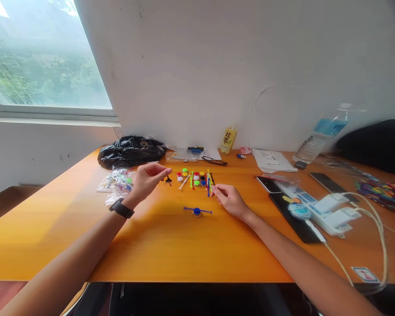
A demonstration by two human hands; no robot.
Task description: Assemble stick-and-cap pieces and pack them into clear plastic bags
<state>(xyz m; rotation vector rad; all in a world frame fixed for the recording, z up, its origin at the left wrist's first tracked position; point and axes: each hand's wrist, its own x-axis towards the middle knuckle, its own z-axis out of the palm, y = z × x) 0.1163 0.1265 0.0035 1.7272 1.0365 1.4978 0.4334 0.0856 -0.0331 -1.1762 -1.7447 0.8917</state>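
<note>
My left hand [150, 180] is raised over the left side of the table, thumb and fingers pinched on a small black plastic piece [168, 180]. To the right, my right hand [228, 198] has its fingertips closed at the lower end of a group of thin plastic sticks [209, 183], seemingly on a blue one. Between the hands lie rows of coloured round plastic pieces [196, 179], with a white stick [183, 182] and green sticks [191, 180] among them. Nearer me rests a blue round piece with two arms [196, 212], apart from both hands.
A black plastic bag [131, 151] and a clear bag of small parts [116, 182] lie at left. Along the wall stand a yellow drink carton [228, 140] and a water bottle [321, 136]. At right are phones, a power strip [316, 210] with white cables, and paper [272, 160].
</note>
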